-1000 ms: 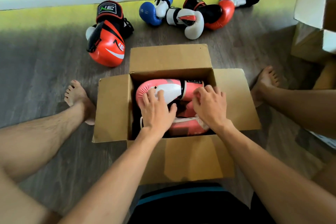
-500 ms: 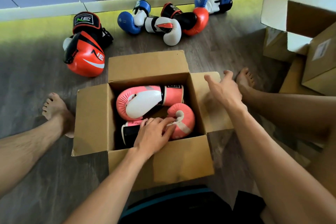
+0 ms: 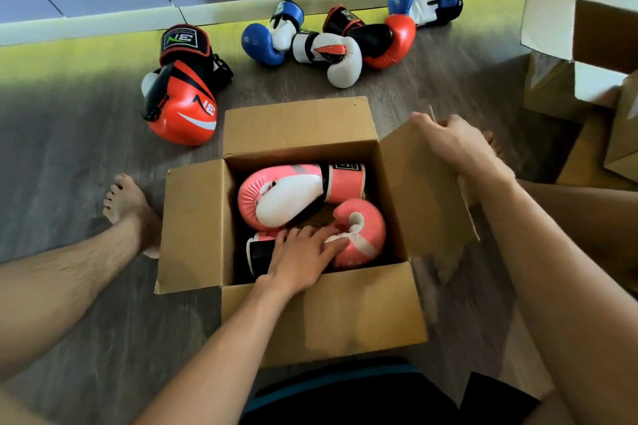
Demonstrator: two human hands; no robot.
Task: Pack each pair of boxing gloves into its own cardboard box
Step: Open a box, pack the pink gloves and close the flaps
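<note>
Grey plank floor (image 3: 69, 166) bears box (image 3: 345, 314); left fingers (image 3: 310, 238) rest flat on pink glove (image 3: 366, 231), right fingers (image 3: 428, 129) grip flap (image 3: 424, 203).

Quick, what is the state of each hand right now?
Left hand: open, straight fingers pressing on the nearer pink glove.
Right hand: closed, gripping the right box flap.

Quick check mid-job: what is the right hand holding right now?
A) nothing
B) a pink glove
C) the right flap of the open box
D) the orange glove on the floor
C: the right hand grips the top edge of the raised right flap, while the left hand rests on a pink glove inside.
</note>
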